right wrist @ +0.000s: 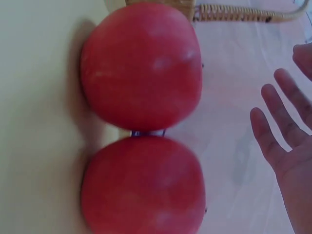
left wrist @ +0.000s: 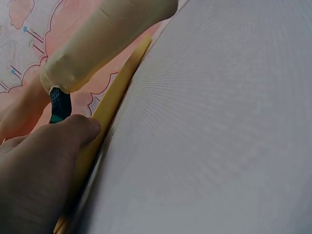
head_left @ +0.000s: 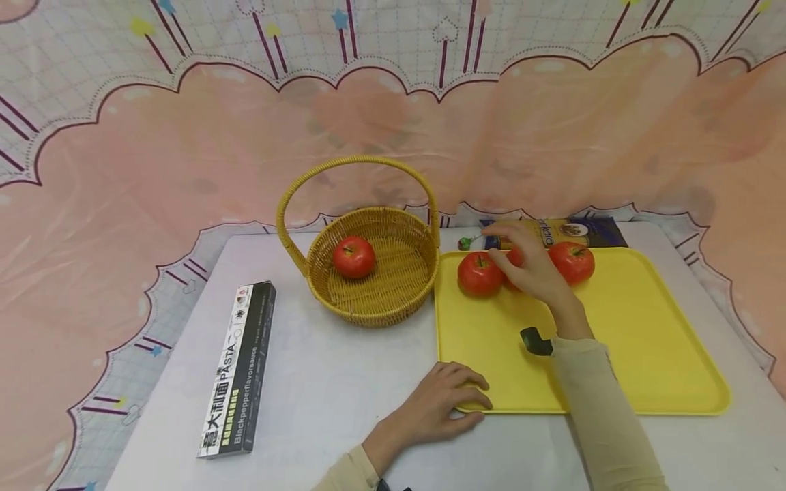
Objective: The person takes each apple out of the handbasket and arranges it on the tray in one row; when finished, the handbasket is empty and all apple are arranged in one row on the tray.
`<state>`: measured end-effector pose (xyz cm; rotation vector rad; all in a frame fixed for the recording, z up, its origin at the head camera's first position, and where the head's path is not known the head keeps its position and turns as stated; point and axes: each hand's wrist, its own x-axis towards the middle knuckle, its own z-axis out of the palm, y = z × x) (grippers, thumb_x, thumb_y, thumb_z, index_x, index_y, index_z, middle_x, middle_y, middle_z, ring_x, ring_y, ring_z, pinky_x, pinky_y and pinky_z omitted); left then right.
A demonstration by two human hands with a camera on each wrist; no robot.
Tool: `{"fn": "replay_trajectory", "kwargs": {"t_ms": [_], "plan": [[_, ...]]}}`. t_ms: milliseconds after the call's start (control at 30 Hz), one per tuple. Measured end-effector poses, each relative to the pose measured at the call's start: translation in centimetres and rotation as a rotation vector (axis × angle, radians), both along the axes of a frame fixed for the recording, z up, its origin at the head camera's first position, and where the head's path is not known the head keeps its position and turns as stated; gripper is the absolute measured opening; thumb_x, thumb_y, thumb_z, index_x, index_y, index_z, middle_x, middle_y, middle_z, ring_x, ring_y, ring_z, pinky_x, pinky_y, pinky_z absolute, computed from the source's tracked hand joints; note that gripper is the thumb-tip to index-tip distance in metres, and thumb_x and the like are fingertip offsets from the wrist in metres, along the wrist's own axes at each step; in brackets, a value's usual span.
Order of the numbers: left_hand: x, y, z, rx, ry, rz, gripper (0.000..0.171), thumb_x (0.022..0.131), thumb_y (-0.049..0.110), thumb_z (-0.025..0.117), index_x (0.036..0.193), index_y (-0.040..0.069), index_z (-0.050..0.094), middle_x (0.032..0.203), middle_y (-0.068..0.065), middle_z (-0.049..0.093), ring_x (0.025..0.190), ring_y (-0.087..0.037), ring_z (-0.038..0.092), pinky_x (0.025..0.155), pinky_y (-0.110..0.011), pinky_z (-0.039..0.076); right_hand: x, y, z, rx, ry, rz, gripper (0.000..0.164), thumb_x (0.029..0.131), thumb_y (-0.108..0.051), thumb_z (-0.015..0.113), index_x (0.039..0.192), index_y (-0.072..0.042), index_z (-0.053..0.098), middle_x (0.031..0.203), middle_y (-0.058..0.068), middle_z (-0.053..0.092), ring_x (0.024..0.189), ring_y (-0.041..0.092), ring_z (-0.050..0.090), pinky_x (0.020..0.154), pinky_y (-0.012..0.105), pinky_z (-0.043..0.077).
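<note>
My right hand [head_left: 525,262] hovers over the back of a yellow tray [head_left: 645,341], its fingers spread and nothing visible in its grasp. Below and around it are a red apple [head_left: 479,275], a partly hidden apple and another apple [head_left: 576,264]. In the right wrist view, two apples [right wrist: 141,68] sit apart from the spread fingers [right wrist: 278,117]. A small green-and-red thing [head_left: 464,243] shows by the fingertips; contact is unclear. My left hand [head_left: 437,404] rests on the tray's front left corner, fingers over the rim. Its thumb [left wrist: 83,129] lies along the edge.
A wicker basket [head_left: 381,317] with a tall handle holds one apple [head_left: 354,258] and stands left of the tray. A long pasta box [head_left: 238,368] lies at the left. A dark-and-yellow packet [head_left: 592,232] lies behind the tray, before a patterned cloth [head_left: 245,157].
</note>
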<state>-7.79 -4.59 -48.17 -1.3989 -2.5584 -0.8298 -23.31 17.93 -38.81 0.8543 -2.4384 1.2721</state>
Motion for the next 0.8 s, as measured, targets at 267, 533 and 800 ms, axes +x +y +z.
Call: {"fn": "replay_trajectory", "kwargs": {"t_ms": [267,533,800], "plan": [[0.0,0.1,-0.1,-0.012,0.021,0.005,0.015,0.090,0.036,0.060,0.102,0.032,0.068,0.119,0.013,0.058,0.114,-0.003,0.046,0.095,-0.023,0.035,-0.5,-2.2,0.3,0.041,0.051,0.072,0.042,0.085,0.000,0.065,0.124,-0.013,0.058,0.130,0.007,0.053,0.124,0.025,0.046,0.104,0.051,0.037],[0.0,0.0,0.0,-0.001,0.038,0.005,0.014,0.090,0.036,0.060,0.101,0.032,0.068,0.118,0.014,0.058,0.114,-0.003,0.046,0.096,-0.022,0.034,-1.2,-5.0,0.4,0.071,0.075,0.193,0.034,0.090,-0.007,0.061,0.124,-0.010,0.057,0.129,0.006,0.052,0.121,0.022,0.048,0.099,0.046,0.043],[0.1,0.0,-0.2,-0.002,0.019,0.000,0.015,0.091,0.036,0.059,0.102,0.031,0.068,0.119,0.013,0.058,0.115,-0.003,0.045,0.097,-0.022,0.034,-1.7,-8.2,-0.2,0.156,0.067,0.264,0.028,0.093,-0.012,0.058,0.121,-0.013,0.059,0.126,0.005,0.053,0.121,0.021,0.049,0.103,0.043,0.040]]}}
